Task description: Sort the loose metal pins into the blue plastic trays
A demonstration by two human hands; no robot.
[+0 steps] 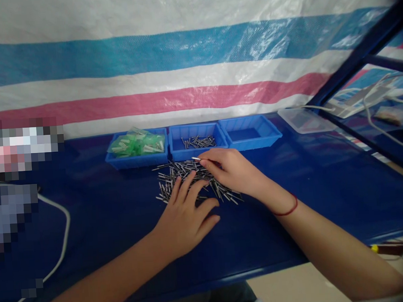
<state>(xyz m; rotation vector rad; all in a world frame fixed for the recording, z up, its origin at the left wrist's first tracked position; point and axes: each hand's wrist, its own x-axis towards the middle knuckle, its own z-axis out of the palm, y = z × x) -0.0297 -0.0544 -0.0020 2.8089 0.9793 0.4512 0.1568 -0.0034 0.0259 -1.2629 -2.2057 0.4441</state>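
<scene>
A loose pile of small metal pins [176, 177] lies on the blue table [309, 185] in front of three blue bins. My left hand [186, 213] rests flat on the near side of the pile, fingers spread over the pins. My right hand [232, 169] lies on the pile's right side, thumb and forefinger pinched on one metal pin [197, 158] that points left. A thin red cord circles my right wrist. The middle blue bin [198, 142] holds a few more pins.
The left blue bin [136, 149] holds green plastic pieces in a clear bag. The right blue bin [251, 133] looks bare inside. A clear plastic lid [305, 119] lies at the back right. A white cable [62, 241] loops at the left. A striped tarp hangs behind.
</scene>
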